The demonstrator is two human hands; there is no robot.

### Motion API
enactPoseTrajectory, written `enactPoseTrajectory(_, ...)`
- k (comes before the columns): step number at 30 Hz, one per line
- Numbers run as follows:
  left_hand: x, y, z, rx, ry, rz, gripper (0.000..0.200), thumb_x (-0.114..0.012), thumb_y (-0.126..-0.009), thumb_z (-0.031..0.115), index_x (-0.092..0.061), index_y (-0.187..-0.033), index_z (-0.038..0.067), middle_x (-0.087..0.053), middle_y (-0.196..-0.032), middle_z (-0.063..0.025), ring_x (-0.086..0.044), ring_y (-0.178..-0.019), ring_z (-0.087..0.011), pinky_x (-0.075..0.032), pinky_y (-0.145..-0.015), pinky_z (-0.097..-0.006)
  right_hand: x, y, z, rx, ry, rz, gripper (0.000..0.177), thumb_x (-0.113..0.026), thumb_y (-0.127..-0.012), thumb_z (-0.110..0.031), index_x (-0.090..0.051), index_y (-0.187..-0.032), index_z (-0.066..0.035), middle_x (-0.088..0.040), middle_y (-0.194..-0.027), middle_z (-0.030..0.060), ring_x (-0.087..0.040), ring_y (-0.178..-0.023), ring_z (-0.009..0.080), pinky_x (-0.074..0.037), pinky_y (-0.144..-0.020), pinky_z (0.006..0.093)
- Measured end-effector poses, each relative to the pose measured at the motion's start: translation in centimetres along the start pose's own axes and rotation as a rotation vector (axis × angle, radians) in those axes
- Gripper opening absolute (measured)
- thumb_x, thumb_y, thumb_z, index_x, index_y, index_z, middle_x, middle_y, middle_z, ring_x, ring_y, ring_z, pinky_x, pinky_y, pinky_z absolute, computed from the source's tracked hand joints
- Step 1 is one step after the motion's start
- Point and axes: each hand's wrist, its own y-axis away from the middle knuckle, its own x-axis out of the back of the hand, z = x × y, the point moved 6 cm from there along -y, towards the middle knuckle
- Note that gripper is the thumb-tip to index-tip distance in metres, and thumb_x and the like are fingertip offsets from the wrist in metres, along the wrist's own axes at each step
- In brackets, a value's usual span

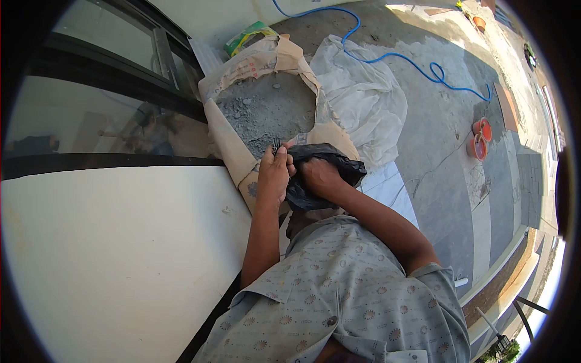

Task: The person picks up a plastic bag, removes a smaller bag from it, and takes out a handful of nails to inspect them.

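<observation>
The left half of the view is being filled by a white wall (121, 254) under a dark-framed window (109, 91), and the right half by a grey paved floor (442, 181) across which a blue hose (393, 57) is being trailed. Against the wall an opened cement sack (254, 63) is being propped, its grey powder (266, 112) exposed, with a crumpled white sheet (363, 91) lying just beside it on the right. Directly in front of the sack's lower lip, a black bag (339, 166) is being held up between both hands, above the person's patterned shirt (339, 290). Its long axis is running across the view, from the left hand (275, 175) out past the right hand (318, 175), so most of the bag is lying to the right of the left fingers and around the right ones. The bag's left edge is being pinched by the left hand, its fingers drawn narrow and closed, with a few small dark pieces (276, 145) poking up above the fingertips, too small to identify. The right hand, the one set deeper in the plastic, is being pressed into the folds; its fingers are being hidden by them, so whether they are spread or closed cannot be told.
</observation>
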Motion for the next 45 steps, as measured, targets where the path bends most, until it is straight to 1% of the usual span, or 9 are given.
enactPoseTrajectory(12, 0.3, -0.3, 0.3, 0.027, 0.236, -0.049, 0.021, -0.049, -0.101, 0.025, -0.052, -0.113, 0.008, -0.053, -0.078, 0.0, -0.054, -0.066, -0.011, -0.051, -0.064, -0.0298, 8.7, 4.9, -0.2, -0.139, -0.39, 0.16, 0.018, -0.064, -0.086, -0.017, -0.07, -0.089, 0.0, -0.067, -0.085, 0.0162, -0.065, -0.077, 0.0334, -0.051, -0.069, 0.0398)
enactPoseTrajectory(18, -0.3, 0.0, 0.3, 0.085, 0.488, -0.089, 0.022, -0.05, -0.101, 0.029, -0.053, -0.111, 0.01, -0.058, -0.084, -0.002, -0.058, -0.074, -0.0152, -0.05, -0.07, -0.0326, 10.9, 4.9, 0.4, -0.406, -0.641, 0.275, 0.018, -0.068, -0.085, -0.014, -0.071, -0.092, 0.001, -0.068, -0.087, 0.0169, -0.066, -0.077, 0.0301, -0.05, -0.073, 0.0359)
enactPoseTrajectory(21, -1.8, 0.7, 0.7, 0.152, 0.527, -0.156, 0.021, -0.048, -0.102, 0.028, -0.053, -0.111, 0.01, -0.057, -0.084, -0.0025, -0.058, -0.074, -0.0148, -0.05, -0.071, -0.0338, 10.6, 4.0, -0.8, -0.19, -0.582, 0.415, 0.017, -0.07, -0.083, -0.013, -0.071, -0.093, 0.001, -0.069, -0.088, 0.0165, -0.066, -0.077, 0.0311, -0.051, -0.073, 0.0369)
enactPoseTrajectory(24, -2.6, 0.6, 0.5, 0.041, 0.532, -0.329, 0.018, -0.049, -0.101, 0.027, -0.052, -0.108, 0.011, -0.058, -0.085, -0.0023, -0.058, -0.079, -0.0171, -0.05, -0.074, -0.0353, 9.4, 2.8, -2.1, -0.086, -0.543, 0.298, 0.018, -0.071, -0.083, -0.013, -0.07, -0.095, 0.001, -0.068, -0.086, 0.0149, -0.066, -0.078, 0.032, -0.051, -0.074, 0.0373)
enactPoseTrajectory(27, -1.0, -0.1, 0.4, 0.013, 0.59, -0.209, 0.016, -0.05, -0.101, 0.026, -0.052, -0.106, 0.011, -0.056, -0.085, -0.002, -0.058, -0.079, -0.0164, -0.05, -0.073, -0.0365, 10.0, 2.3, -2.7, 0.008, -0.596, 0.295, 0.019, -0.067, -0.081, -0.008, -0.069, -0.099, -0.001, -0.067, -0.088, 0.0142, -0.066, -0.081, 0.0324, -0.052, -0.076, 0.0385)
enactPoseTrajectory(30, 0.7, -0.7, 0.3, -0.007, 0.616, -0.097, 0.014, -0.049, -0.101, 0.024, -0.052, -0.106, 0.011, -0.055, -0.084, -0.0017, -0.057, -0.077, -0.0159, -0.05, -0.072, -0.0372, 6.7, 2.5, -0.8, 0.033, -0.268, 0.096, 0.025, -0.063, -0.077, -0.004, -0.069, -0.101, -0.002, -0.064, -0.091, 0.0135, -0.064, -0.087, 0.0314, -0.052, -0.079, 0.0388)
enactPoseTrajectory(36, -0.6, -0.2, -0.2, 0.076, 0.545, -0.157, 0.016, -0.049, -0.101, 0.025, -0.052, -0.108, 0.011, -0.055, -0.083, -0.0019, -0.057, -0.073, -0.0157, -0.051, -0.07, -0.0375, 2.9, 2.1, -1.3, 0.256, 0.042, 0.135, 0.026, -0.06, -0.075, -0.003, -0.07, -0.099, -0.004, -0.058, -0.092, 0.0125, -0.061, -0.093, 0.0287, -0.052, -0.08, 0.0389)
enactPoseTrajectory(39, -0.3, -0.3, 0.1, 0.045, 0.567, -0.166, 0.019, -0.049, -0.102, 0.027, -0.052, -0.107, 0.009, -0.057, -0.082, -0.0025, -0.06, -0.071, -0.0161, -0.054, -0.068, -0.0359, 5.0, 2.3, -0.8, 0.251, -0.28, 0.152, 0.021, -0.063, -0.077, -0.002, -0.069, -0.097, -0.003, -0.062, -0.093, 0.0126, -0.063, -0.09, 0.0287, -0.052, -0.078, 0.0377)
enactPoseTrajectory(45, -0.7, -0.3, -0.4, 0.097, 0.58, -0.202, 0.024, -0.048, -0.101, 0.032, -0.052, -0.111, 0.01, -0.062, -0.091, -0.0065, -0.063, -0.078, -0.0187, -0.053, -0.074, -0.0386, 11.0, 3.8, -0.8, -0.206, -0.723, 0.329, 0.014, -0.067, -0.084, -0.001, -0.069, -0.098, 0.0, -0.07, -0.094, 0.0143, -0.069, -0.085, 0.0245, -0.053, -0.078, 0.0335)
